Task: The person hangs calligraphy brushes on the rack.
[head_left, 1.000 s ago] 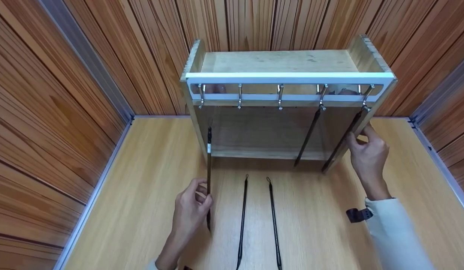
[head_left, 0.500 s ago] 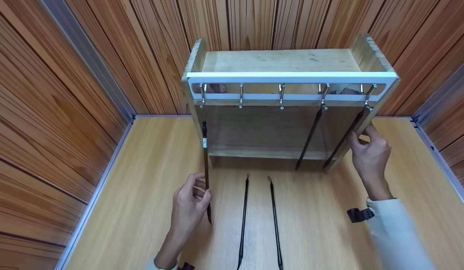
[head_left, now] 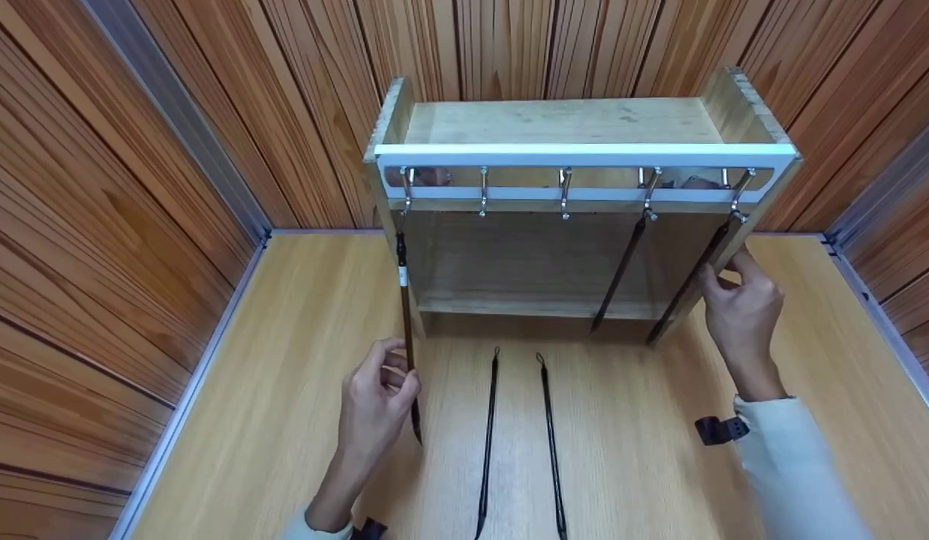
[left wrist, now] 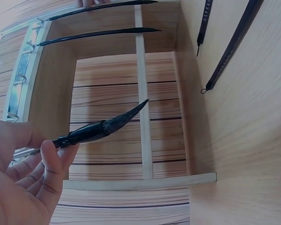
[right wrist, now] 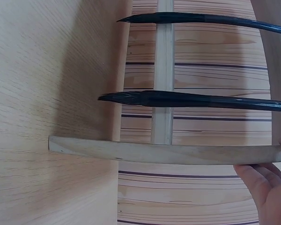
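My left hand [head_left: 374, 401] pinches a dark calligraphy brush [head_left: 407, 311] by the lower handle. The brush stands nearly upright, bristle tip down, with its loop end close below the leftmost hook [head_left: 406, 201]. In the left wrist view its black bristles [left wrist: 124, 120] point away from my fingers. My right hand [head_left: 744, 319] grips the right side of a wooden rack [head_left: 554, 124]; in the right wrist view the fingers hold the edge of that side board [right wrist: 178, 153]. Two calligraphy brushes, one inner [head_left: 618, 274] and one outer [head_left: 688, 281], hang from the two rightmost hooks.
Two more brushes, a left one [head_left: 488, 442] and a right one [head_left: 551, 450], lie on the wooden tabletop [head_left: 284, 375] before the rack. A white rail [head_left: 524, 160] with several metal hooks crosses the rack's front. Wood-plank walls [head_left: 502, 45] surround the table.
My left hand has moved slightly left and up with the brush, bringing its loop end from below and right of the leftmost hook to close under it. My right hand stays on the rack.
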The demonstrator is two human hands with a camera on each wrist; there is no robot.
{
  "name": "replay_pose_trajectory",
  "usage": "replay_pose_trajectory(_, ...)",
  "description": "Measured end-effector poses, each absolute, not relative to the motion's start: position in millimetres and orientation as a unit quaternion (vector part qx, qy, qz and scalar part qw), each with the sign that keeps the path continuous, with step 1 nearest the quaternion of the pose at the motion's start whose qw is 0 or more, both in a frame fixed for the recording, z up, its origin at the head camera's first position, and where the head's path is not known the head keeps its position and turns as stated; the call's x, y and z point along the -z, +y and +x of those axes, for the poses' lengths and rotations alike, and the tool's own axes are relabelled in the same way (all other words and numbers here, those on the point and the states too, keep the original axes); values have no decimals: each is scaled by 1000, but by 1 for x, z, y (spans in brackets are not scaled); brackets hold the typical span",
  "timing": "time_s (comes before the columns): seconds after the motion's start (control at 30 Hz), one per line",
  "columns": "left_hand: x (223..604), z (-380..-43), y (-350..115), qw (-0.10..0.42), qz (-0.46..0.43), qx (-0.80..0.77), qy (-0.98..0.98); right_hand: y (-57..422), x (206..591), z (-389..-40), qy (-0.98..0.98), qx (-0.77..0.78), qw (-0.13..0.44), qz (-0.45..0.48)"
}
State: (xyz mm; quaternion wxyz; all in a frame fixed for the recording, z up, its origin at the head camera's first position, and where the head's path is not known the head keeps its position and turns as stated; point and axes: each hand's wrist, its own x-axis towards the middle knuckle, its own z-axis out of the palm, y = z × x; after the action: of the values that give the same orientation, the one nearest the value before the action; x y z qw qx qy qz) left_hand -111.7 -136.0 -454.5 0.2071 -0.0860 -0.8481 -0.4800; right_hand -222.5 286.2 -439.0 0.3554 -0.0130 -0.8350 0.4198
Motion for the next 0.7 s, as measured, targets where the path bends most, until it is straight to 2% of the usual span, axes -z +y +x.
replay_pose_trajectory(0.7,459,-124,-136,193,-77,481,-851,286,439,-221,-838,-417,351,-15)
